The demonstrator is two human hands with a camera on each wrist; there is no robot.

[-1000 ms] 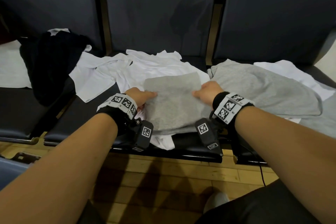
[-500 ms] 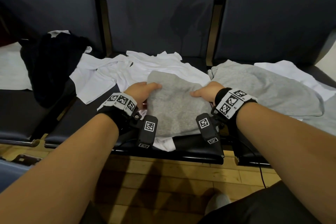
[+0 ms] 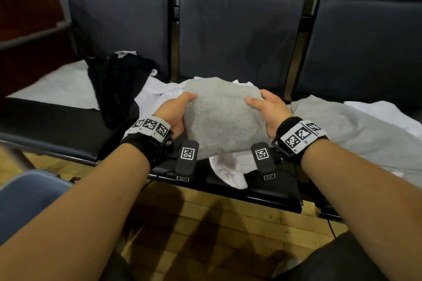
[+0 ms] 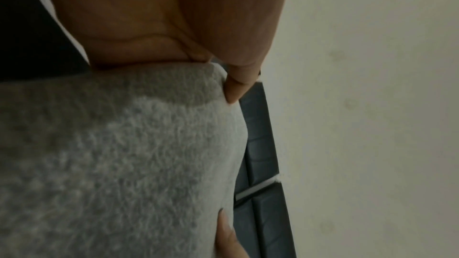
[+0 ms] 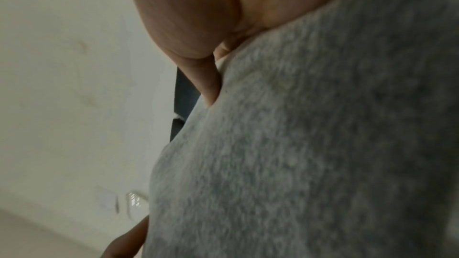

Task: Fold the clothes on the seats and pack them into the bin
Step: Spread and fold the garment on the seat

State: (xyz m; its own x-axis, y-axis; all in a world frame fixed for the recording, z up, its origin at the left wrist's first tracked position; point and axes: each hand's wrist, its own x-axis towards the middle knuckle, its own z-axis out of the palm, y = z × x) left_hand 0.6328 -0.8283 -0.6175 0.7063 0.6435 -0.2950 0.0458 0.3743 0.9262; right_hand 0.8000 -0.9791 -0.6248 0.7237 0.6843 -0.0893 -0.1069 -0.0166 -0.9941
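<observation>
A folded grey garment (image 3: 222, 118) is lifted off the middle seat, held between both hands. My left hand (image 3: 175, 113) grips its left edge, thumb on top and fingers underneath. On the opposite edge my right hand (image 3: 267, 109) grips the same way. Both wrist views are filled by the grey fabric (image 4: 119, 164) (image 5: 310, 144), a thumb pressed onto it in each. White shirts (image 3: 157, 98) lie under it on the seat. A black garment (image 3: 116, 84) lies to the left, an unfolded grey garment (image 3: 342, 130) to the right. A blue bin's corner (image 3: 27, 198) shows at lower left.
Three dark padded seats (image 3: 235, 36) run across the back, with metal frames between them. More white cloth (image 3: 61, 86) lies on the left seat and at the far right (image 3: 386, 112). Wooden floor (image 3: 205, 223) lies below the seat edge. A dark red shelf (image 3: 27, 18) stands at upper left.
Both hands closed round the folded grey garment's sides and lifted it off the seat. The head view swung left, bringing the bin's corner into sight.
</observation>
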